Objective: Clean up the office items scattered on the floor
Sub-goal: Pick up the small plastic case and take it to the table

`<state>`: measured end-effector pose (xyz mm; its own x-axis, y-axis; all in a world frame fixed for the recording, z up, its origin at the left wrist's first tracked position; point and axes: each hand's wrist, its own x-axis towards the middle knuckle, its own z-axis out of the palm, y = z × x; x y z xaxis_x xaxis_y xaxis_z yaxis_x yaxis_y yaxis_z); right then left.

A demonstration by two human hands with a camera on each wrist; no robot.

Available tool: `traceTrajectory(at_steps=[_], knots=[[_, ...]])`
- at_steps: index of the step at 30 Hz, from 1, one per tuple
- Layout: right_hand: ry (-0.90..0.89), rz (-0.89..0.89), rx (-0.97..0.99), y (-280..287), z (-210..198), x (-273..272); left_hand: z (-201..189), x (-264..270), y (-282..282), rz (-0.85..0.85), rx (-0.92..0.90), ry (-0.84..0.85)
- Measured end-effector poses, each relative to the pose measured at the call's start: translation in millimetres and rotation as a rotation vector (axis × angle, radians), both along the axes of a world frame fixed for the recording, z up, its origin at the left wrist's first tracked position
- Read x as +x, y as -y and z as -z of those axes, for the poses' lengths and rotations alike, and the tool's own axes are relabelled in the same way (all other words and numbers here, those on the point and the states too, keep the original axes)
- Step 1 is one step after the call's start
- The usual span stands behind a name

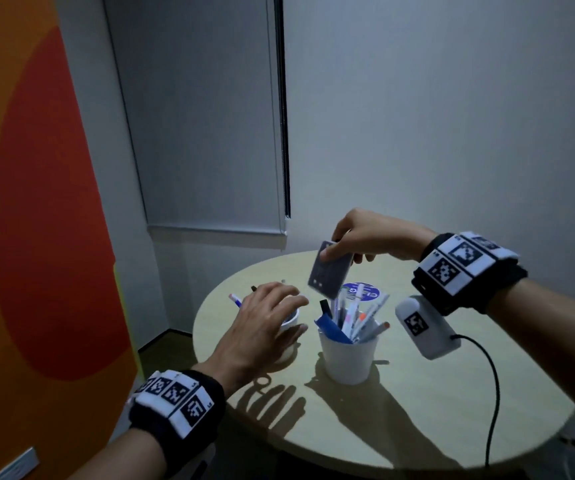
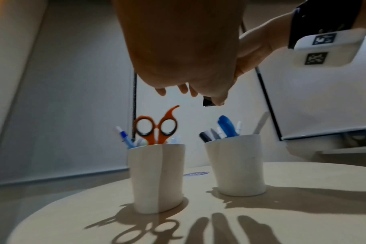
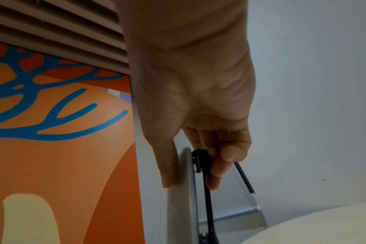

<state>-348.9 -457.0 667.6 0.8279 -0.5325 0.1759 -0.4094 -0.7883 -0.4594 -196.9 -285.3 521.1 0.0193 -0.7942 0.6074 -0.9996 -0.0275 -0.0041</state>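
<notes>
Two white cups stand on a round table (image 1: pixel 417 410). The left cup (image 2: pixel 157 178) holds orange scissors (image 2: pixel 157 128) and pens. The right cup (image 1: pixel 348 355) is packed with pens and markers (image 1: pixel 352 317). My left hand (image 1: pixel 265 317) hovers over the left cup with its fingers spread, holding nothing. My right hand (image 1: pixel 358 237) pinches a flat grey rectangular item (image 1: pixel 329 275) by its top edge, tilted above the right cup. In the right wrist view, thumb and fingers (image 3: pixel 217 171) clamp this item (image 3: pixel 180 206), which has a black clip part.
A blue round sticker (image 1: pixel 362 289) lies on the table behind the right cup. A black cable (image 1: pixel 493 393) trails from my right wrist across the table's right side. An orange patterned wall (image 1: pixel 37 202) stands to the left, and a grey blind (image 1: pixel 203 133) hangs behind.
</notes>
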Motion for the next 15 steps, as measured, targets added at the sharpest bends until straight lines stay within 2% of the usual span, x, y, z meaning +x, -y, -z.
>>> traceTrajectory(at_steps=[2, 4, 8, 12, 15], knots=[[-0.033, -0.004, 0.032, 7.5, -4.9, -23.3, -0.7, -21.2, 13.3, 0.101, 0.037, 0.019], [-0.055, -0.002, 0.082, 14.5, -4.9, -44.9, -0.1, -37.4, 28.3, 0.129, 0.1, 0.022], [-0.087, -0.004, 0.161, 19.0, 8.9, -72.4, -2.6, -49.1, 48.3, 0.061, 0.162, -0.145], [-0.064, -0.01, 0.152, 17.0, 33.5, -72.7, -1.7, -45.0, 64.5, -0.003, 0.089, -0.326], [-0.021, 0.028, 0.09, 15.8, 48.2, -61.7, -3.1, -45.1, 73.8, -0.058, 0.033, -0.362]])
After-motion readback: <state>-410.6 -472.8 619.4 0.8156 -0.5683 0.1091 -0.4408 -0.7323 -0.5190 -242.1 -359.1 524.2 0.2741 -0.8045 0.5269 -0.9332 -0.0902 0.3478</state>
